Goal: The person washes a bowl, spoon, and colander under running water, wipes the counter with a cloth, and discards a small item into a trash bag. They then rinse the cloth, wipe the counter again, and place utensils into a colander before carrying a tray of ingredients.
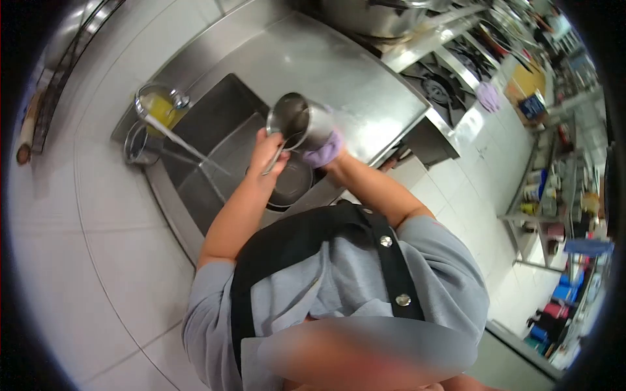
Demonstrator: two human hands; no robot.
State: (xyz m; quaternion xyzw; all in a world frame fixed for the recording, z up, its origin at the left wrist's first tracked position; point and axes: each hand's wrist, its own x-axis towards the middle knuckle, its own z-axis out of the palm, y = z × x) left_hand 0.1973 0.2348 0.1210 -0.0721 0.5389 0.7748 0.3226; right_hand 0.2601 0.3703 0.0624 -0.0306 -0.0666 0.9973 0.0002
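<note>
A stainless steel jug (317, 124) is tipped on its side above the sink (205, 124), its mouth facing left. My left hand (266, 154) is closed on the jug's rim and handle side. A purple cloth (324, 151) is pressed against the outside of the jug by my right hand (336, 158), whose fingers are mostly hidden by the cloth and the jug. Below my hands, a round metal pan (291, 184) sits in the sink. To the left, a tap (168, 132) lets a stream of water fall into the basin.
A clear container (156, 107) with something yellow and another clear container (140, 144) stand at the sink's left edge. The steel drainboard (326, 55) extends beyond the basin. Further right are a gas stove (440, 88) with another purple cloth (488, 97), and loaded shelves (548, 189).
</note>
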